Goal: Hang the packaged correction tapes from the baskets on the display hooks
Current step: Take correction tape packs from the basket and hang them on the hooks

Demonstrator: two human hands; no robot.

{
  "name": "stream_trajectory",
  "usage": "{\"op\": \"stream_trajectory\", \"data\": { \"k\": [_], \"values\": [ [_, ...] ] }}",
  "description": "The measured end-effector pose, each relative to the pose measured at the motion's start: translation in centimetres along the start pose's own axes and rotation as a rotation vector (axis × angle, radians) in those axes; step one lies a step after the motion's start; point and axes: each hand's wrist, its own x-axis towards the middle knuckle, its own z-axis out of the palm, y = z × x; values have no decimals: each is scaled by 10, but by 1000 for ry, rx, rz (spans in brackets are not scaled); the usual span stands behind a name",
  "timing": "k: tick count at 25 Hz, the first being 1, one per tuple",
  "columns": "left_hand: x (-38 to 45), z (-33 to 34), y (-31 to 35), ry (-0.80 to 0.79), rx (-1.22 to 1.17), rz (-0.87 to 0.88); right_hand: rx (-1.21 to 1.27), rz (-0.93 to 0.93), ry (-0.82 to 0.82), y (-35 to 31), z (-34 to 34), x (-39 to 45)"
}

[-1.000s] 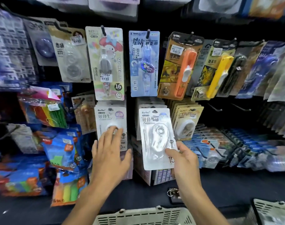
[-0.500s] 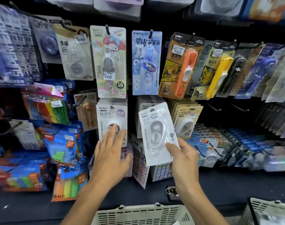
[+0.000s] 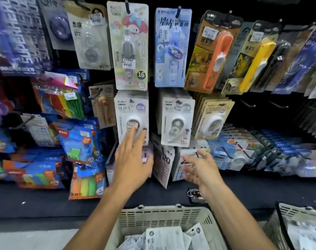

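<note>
Behind your hands the hooks carry "BoBo" correction tapes [image 3: 177,121], your flat left hand [image 3: 133,159] touching one pack [image 3: 132,120], your right hand [image 3: 200,166] empty and spread above the basket [image 3: 164,215].

Many packs are hung on a wall of hooks. A white tape pack [image 3: 132,120] is touched by the flat left hand [image 3: 131,159]. Another white pack [image 3: 177,121] is hung just beside it. Nothing is held in the open right hand [image 3: 200,166]. More packs are seen in a basket [image 3: 164,215] below.
</note>
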Motion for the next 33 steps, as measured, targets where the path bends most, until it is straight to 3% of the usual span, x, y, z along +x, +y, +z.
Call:
{"op": "stream_trajectory", "data": {
  "k": [2, 3, 7, 10, 13, 15, 18, 20, 23, 25, 29, 31, 33],
  "values": [
    [-16, 19, -8, 14, -34, -97, -64, 79, 17, 43, -16, 3],
    [-29, 34, -15, -88, -46, -148, -114, 128, 12, 76, -29, 0],
    [-107, 107, -58, -812, -67, -339, -537, 457, -59, 226, -93, -24],
    [-174, 150, -99, -1098, 50, -455, -1078, 394, -169, 299, -134, -28],
    [-213, 177, -132, -1178, 149, -512, -1205, 229, -34, 320, -151, -11],
    [-219, 190, -137, -1195, 146, -544, -1066, 291, 66, 323, -148, 4],
    [-220, 212, -124, -1156, -36, -603, -571, 507, 209, 331, -127, 9],
    [-222, 223, -113, -1207, -202, -609, -474, 608, 234, 330, -116, 4],
    [-231, 229, -101, -1320, -365, -624, -560, 610, 102, 323, -108, 0],
    [-233, 226, -95, -1288, -463, -623, -429, 558, 23, 312, -95, -3],
    [-227, 224, -92, -798, -678, -712, -111, 481, -394, 290, -69, -5],
    [-223, 219, -93, -750, -714, -768, -309, 457, -281, 291, -80, -1],
    [-223, 213, -100, -745, -692, -877, -1017, 386, -56, 300, -108, -2]
  ]
}}
